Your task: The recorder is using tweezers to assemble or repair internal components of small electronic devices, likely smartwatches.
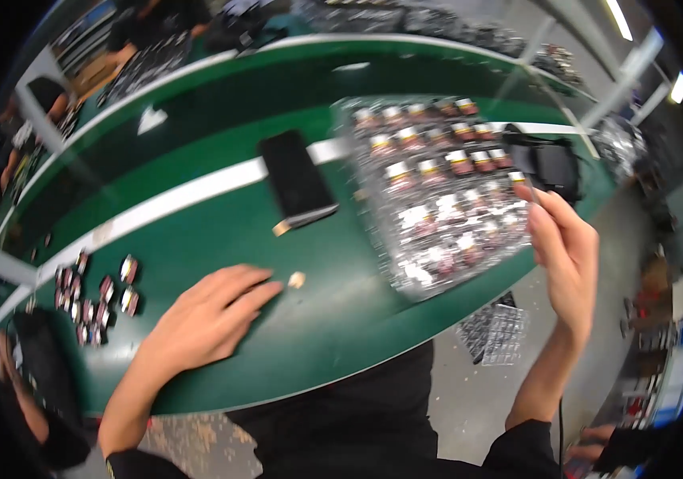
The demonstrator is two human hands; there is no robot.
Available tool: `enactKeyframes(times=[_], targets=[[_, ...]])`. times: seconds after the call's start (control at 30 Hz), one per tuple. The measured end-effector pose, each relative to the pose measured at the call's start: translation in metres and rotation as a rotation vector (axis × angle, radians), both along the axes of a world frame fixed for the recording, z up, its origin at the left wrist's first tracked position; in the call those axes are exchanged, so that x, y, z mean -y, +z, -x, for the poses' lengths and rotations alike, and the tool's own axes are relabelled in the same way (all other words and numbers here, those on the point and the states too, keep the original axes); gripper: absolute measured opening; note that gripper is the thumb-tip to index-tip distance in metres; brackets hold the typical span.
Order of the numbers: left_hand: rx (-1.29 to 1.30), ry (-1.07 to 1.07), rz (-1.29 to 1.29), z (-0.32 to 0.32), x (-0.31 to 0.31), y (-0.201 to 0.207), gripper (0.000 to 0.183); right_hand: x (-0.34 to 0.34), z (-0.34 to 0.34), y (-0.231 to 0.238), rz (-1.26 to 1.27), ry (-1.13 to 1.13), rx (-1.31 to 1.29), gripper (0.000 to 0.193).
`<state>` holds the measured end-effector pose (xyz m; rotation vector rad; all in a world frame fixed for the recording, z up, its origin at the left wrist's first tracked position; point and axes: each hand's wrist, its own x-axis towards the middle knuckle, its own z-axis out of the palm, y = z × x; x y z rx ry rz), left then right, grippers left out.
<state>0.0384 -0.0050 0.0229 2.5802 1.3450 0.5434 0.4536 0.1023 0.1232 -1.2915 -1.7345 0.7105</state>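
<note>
On the green table, my left hand (207,319) rests with its fingers stretched out and apart. Its fingertips lie just left of a small pale scrap (297,279). My right hand (562,247) is raised at the right edge of a clear plastic tray (405,275), thumb and forefinger pinched on a small white-topped part (516,177). Rows of similar parts, with white tops and dark reddish bodies, sit in the tray's pockets. Motion blur and glare hide their details.
Several loose dark-and-silver parts (106,289) lie at the table's left. A black rectangular object (297,177) and a tan scrap (281,228) lie beyond my left hand. Behind the tray is a black bag-like object (553,166). Empty clear trays (503,335) lie on the floor. Other people work around.
</note>
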Motion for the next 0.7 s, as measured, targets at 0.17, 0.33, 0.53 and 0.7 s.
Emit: enactKeyframes(times=[0.17, 0.33, 0.53, 0.7], targets=[[0.225, 0.152, -0.001, 0.003, 0.0, -0.009, 0.074, 0.05, 0.064, -0.032, -0.06, 0.382, 0.03, 0.027], [0.207, 0.171, 0.01, 0.015, 0.004, -0.02, 0.064, 0.062, 0.125, -0.083, -0.105, 0.558, 0.067, 0.023], [0.215, 0.132, 0.042, 0.022, -0.002, -0.02, 0.064, 0.04, 0.153, -0.111, -0.023, 0.555, -0.098, 0.015], [0.271, 0.141, 0.109, 0.015, 0.003, -0.02, 0.06, 0.037, 0.155, -0.129, 0.054, 0.57, -0.18, 0.013]])
